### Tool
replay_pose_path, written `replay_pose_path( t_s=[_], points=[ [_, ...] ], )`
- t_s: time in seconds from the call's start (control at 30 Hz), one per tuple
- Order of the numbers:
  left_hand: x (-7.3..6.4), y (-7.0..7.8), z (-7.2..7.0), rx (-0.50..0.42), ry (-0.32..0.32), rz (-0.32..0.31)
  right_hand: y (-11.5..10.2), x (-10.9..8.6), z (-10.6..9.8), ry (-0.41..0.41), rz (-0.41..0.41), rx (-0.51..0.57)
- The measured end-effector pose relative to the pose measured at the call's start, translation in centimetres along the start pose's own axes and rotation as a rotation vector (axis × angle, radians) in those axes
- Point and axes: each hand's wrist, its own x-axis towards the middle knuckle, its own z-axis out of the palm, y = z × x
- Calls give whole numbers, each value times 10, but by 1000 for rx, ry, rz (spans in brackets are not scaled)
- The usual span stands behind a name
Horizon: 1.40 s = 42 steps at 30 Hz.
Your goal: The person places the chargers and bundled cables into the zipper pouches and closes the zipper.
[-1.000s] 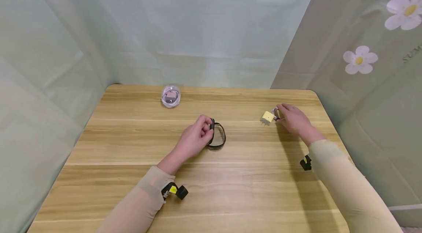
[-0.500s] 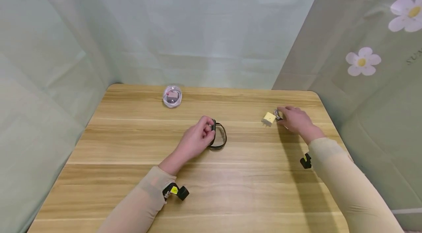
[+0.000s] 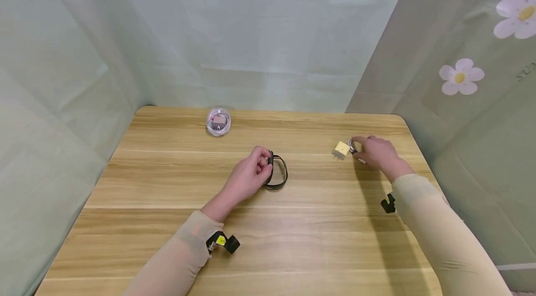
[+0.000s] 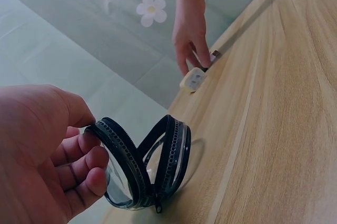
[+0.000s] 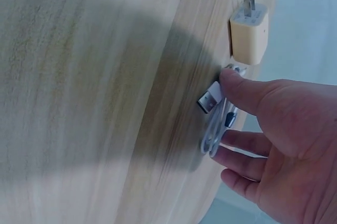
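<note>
My left hand (image 3: 247,175) pinches the rim of a small round clear pouch (image 4: 126,161) with black zipper edging. The pouch stands on the table unzipped, its two halves spread apart, with the zipper pull at the bottom. Over on the right, my right hand (image 3: 377,154) has its thumb and fingers around a coiled white USB cable (image 5: 212,129). The cable's metal USB plug (image 5: 209,99) sticks out beside the thumb. Just beyond the thumb lies a pale yellow charger plug (image 5: 250,34), its prongs showing; the hand does not hold it.
A round bundle of pale cable (image 3: 218,122) with a greyish-pink block in it lies near the table's back edge, left of centre. The wooden table (image 3: 293,240) meets hanging pale sheets at the back and sides. A camera (image 3: 224,242) is strapped to each wrist.
My right hand has shifted slightly and its fingers have closed in around the cable, whose plug end now shows below the thumb. The left hand and the pouch stay nearly still.
</note>
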Motion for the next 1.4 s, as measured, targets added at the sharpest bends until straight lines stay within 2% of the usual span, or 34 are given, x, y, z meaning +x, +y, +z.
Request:
replay_pose_path(
  t_s=[0.53,0.7,0.93,1.13,1.4],
  points=[
    [0,1,0,5,7,9,0,-2,-1,-84,60,4],
    [-1,1,0,5,5,6,-2,-6,-1,-56,72,25],
    [0,0,-1,9,0,6,-4,-15,0,-17,96,113],
    [-1,2,-2,2,-3,1,-1,-20,5,2,113,132],
    [0,3,-2,-3,-5,5,-3,-33,2,54,179,186]
  ],
)
